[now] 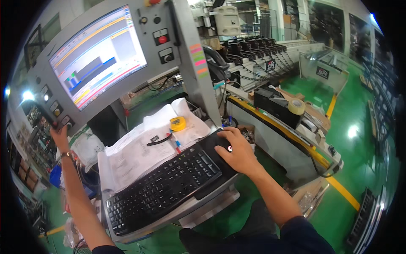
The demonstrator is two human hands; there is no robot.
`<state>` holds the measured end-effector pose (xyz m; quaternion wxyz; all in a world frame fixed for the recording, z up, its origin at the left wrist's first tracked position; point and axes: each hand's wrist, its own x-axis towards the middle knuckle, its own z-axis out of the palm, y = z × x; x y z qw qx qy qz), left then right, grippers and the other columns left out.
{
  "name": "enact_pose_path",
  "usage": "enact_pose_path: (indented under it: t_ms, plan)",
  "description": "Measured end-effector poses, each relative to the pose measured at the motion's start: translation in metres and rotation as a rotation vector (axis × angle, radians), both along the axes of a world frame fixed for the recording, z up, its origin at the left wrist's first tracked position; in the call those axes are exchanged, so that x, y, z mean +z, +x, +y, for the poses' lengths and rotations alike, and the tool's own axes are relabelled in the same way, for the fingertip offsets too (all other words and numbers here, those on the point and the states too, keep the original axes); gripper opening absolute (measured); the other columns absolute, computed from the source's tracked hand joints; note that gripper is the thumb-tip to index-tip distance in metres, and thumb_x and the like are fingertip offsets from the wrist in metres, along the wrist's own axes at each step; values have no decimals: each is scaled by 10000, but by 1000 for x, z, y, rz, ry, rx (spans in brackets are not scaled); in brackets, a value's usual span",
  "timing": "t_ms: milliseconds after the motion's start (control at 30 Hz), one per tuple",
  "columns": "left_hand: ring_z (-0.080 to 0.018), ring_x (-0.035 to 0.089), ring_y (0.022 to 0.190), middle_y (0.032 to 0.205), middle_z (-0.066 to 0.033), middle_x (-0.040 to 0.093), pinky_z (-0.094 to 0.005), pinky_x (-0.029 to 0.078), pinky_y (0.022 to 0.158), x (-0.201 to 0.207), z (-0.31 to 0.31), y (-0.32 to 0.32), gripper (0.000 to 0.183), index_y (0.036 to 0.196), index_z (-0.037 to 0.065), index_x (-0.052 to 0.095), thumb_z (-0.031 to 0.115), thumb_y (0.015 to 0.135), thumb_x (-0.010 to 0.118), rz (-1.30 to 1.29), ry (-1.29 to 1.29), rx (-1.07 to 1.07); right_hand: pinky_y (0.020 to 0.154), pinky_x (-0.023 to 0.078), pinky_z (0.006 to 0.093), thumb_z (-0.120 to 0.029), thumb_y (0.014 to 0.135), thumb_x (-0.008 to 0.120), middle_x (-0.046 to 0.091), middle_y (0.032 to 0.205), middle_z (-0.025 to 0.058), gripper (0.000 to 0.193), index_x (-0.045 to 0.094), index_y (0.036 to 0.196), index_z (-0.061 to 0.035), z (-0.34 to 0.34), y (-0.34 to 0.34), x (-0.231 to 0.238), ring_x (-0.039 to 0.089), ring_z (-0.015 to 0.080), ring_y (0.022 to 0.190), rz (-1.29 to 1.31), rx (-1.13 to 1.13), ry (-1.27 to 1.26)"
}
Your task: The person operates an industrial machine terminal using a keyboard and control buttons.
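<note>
My left hand (60,139) reaches up to the lower left corner of a grey control panel (158,17). Its thumb and a finger are apart, the thumb at a small black knob (67,122); whether it presses is hard to see. Under my right hand (241,152) is a dark computer mouse (230,148), mostly hidden by the palm and curved fingers. Left of the mouse, a black keyboard (163,186) lies on a tilted shelf. Behind the keyboard, drawing sheets (135,158) carry a yellow tape measure (178,123) and pens (177,144). The panel's screen (99,59) is lit.
Along the right runs a machine bed with a yellow-edged rail (279,129) and a row of black clamps (249,47). A tape roll (296,106) rests on a black box there. Plastic bags (86,148) hang below the panel. The floor (347,161) is green with yellow lines.
</note>
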<state>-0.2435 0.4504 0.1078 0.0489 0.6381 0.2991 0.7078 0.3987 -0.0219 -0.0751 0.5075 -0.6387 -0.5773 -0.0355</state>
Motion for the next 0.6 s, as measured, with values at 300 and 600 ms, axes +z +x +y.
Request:
enact_pose_path:
  t_ms: [300, 600]
  plan:
    - [-229, 663, 1237, 1449, -169, 644, -364, 533, 1002, -1, -9, -4, 653, 1612, 56, 450, 173, 1040, 745, -3, -212, 101, 1119, 508, 478, -262, 967, 785, 596, 1482, 194, 441, 686, 1344, -57, 1, 5, 0, 625, 418, 1325, 74, 51, -18]
    - [-314, 632, 1329, 1571, -240, 589, -413, 496, 1102, 13, -11, -4, 811, 1667, -67, 318, 200, 1026, 737, -24, -199, 146, 1126, 477, 499, -290, 993, 753, 609, 1456, 178, 419, 686, 1336, -59, 5, 16, -5, 616, 396, 1326, 155, 111, 14]
